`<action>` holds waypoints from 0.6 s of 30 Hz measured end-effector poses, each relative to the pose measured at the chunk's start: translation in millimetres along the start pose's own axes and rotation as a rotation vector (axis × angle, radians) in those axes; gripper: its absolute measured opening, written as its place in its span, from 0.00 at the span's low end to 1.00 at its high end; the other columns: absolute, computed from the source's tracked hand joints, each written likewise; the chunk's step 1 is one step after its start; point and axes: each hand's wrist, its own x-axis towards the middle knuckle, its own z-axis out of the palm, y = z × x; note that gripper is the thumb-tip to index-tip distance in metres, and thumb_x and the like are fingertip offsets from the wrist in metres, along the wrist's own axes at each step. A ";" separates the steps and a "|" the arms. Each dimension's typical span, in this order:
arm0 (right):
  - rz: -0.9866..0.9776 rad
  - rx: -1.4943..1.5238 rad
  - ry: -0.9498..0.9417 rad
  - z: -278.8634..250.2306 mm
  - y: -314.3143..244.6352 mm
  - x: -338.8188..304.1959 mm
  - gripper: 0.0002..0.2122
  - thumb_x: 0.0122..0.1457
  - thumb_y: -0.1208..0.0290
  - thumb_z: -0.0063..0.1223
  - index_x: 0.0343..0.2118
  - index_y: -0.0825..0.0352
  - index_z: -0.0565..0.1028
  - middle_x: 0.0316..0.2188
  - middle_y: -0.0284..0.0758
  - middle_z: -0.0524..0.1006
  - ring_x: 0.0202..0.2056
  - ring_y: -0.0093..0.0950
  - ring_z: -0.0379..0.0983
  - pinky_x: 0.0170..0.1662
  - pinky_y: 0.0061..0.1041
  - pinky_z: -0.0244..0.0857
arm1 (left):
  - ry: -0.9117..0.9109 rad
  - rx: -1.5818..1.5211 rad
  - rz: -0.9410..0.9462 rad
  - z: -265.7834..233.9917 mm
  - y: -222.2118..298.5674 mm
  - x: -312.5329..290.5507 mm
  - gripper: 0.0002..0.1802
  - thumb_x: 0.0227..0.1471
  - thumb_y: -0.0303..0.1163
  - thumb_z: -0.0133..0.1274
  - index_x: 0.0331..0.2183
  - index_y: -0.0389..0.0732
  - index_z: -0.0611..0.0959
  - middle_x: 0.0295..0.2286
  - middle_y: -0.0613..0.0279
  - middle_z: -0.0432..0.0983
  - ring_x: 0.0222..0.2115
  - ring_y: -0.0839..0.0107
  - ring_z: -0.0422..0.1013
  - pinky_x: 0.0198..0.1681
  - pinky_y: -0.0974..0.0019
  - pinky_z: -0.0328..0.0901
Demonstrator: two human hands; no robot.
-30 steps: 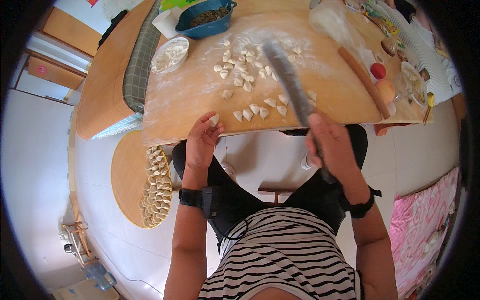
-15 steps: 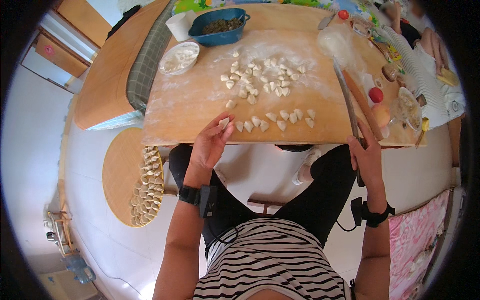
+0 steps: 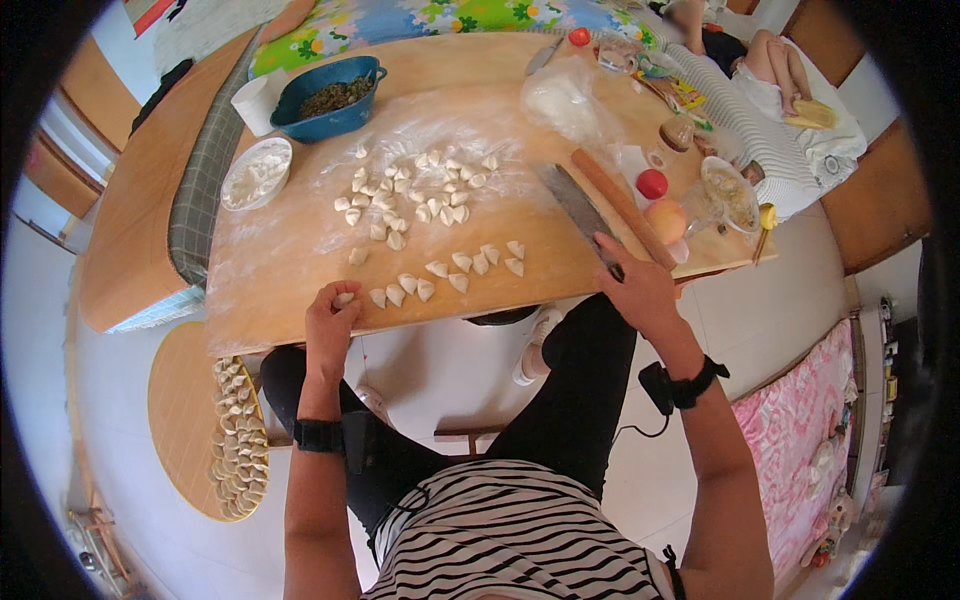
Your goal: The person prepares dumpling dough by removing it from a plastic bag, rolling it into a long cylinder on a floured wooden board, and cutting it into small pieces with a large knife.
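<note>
My left hand (image 3: pixel 330 325) is at the table's near edge, its fingers closed around a small dough piece (image 3: pixel 343 300) at the left end of a loose row of cut dough pieces (image 3: pixel 425 289). Toward the right, my right hand (image 3: pixel 637 285) grips the handle of a long kitchen knife (image 3: pixel 573 203). The broad blade lies flat on the wooden table, pointing away from me, beside a rolling pin (image 3: pixel 622 207). A larger scatter of dough pieces (image 3: pixel 397 241) rests on the floured middle of the table.
A blue basin (image 3: pixel 322 126) of dark filling, a white cup (image 3: pixel 256 105) and a flour bowl (image 3: pixel 254 176) stand far left. Filled dumplings (image 3: pixel 240 437) line a round tray (image 3: pixel 180 420) below left. Right are a plastic bag (image 3: pixel 565 105), a red ball-like item (image 3: pixel 652 183) and a person's legs (image 3: pixel 775 70).
The view has turned, shifting the table leftward. My left hand has lowered the dough piece to the table. The knife blade has gone from edge-on to lying flat beside the rolling pin.
</note>
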 end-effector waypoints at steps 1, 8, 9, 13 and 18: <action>-0.026 -0.075 0.006 7.3 7.9 3.3 0.23 0.55 0.60 0.53 0.55 0.49 0.70 0.21 0.41 0.75 0.25 0.38 0.74 0.30 0.35 0.67 | -0.005 0.014 0.001 4.1 0.9 0.2 0.15 0.49 0.22 0.51 0.42 0.38 0.80 0.24 0.70 0.69 0.24 0.81 0.64 0.30 0.76 0.64; -0.095 -0.148 -0.009 29.9 17.2 42.0 0.21 0.54 0.58 0.52 0.52 0.50 0.71 0.22 0.42 0.77 0.26 0.42 0.76 0.30 0.42 0.68 | 0.068 0.137 0.252 -3.2 -28.2 22.0 0.15 0.49 0.23 0.52 0.42 0.38 0.80 0.25 0.68 0.72 0.24 0.81 0.65 0.30 0.74 0.64; -0.091 -0.149 -0.020 31.9 18.6 47.6 0.21 0.54 0.58 0.52 0.52 0.50 0.71 0.22 0.43 0.77 0.26 0.43 0.76 0.31 0.42 0.68 | 0.073 0.124 0.247 -1.1 -26.6 23.7 0.14 0.49 0.23 0.52 0.41 0.38 0.81 0.25 0.67 0.72 0.24 0.81 0.65 0.30 0.74 0.64; -0.134 -0.108 -0.039 30.5 0.4 78.3 0.20 0.54 0.60 0.51 0.51 0.52 0.71 0.25 0.45 0.78 0.30 0.43 0.76 0.33 0.44 0.68 | 0.048 0.201 0.193 -12.0 -23.4 36.6 0.13 0.48 0.23 0.54 0.39 0.38 0.82 0.26 0.67 0.74 0.24 0.80 0.66 0.30 0.74 0.64; -0.229 -0.063 0.001 38.8 -29.7 148.2 0.19 0.55 0.64 0.47 0.50 0.55 0.71 0.28 0.46 0.78 0.32 0.45 0.76 0.35 0.46 0.67 | 0.067 0.254 0.243 -13.9 -4.8 45.3 0.16 0.48 0.22 0.53 0.42 0.40 0.82 0.36 0.62 0.75 0.28 0.75 0.69 0.34 0.72 0.66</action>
